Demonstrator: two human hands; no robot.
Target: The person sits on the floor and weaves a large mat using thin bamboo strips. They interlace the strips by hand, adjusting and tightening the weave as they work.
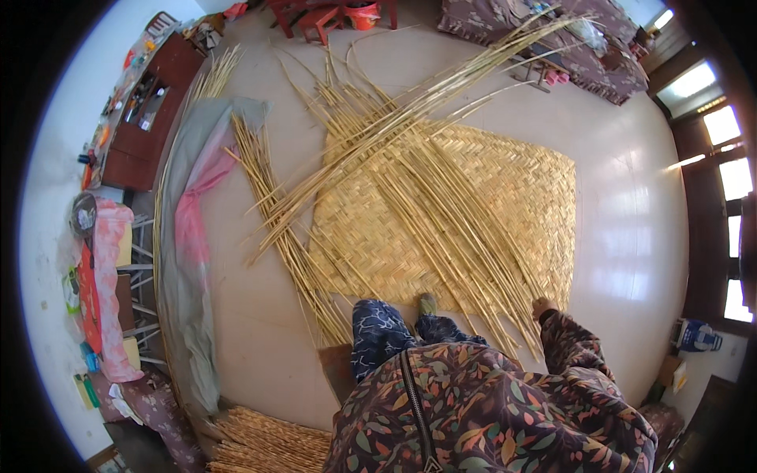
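Long, thin straw-yellow strips (465, 229) lie diagonally over a woven pale-yellow mat (528, 197), from its upper-left corner toward its lower-right. Near that lower corner, the right hand (544, 306) is at the strips — whether its fingers grasp any, I cannot tell, nor the left hand's state.

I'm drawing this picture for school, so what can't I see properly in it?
- Left hand: not visible in the head view; the jacket may hide it.
- Right hand: fingers too small in the head view to tell their grip.
- Woven mat: head view, partly covered by long strips.
- Brown stalk bundle: head view, cut off by the bottom edge.
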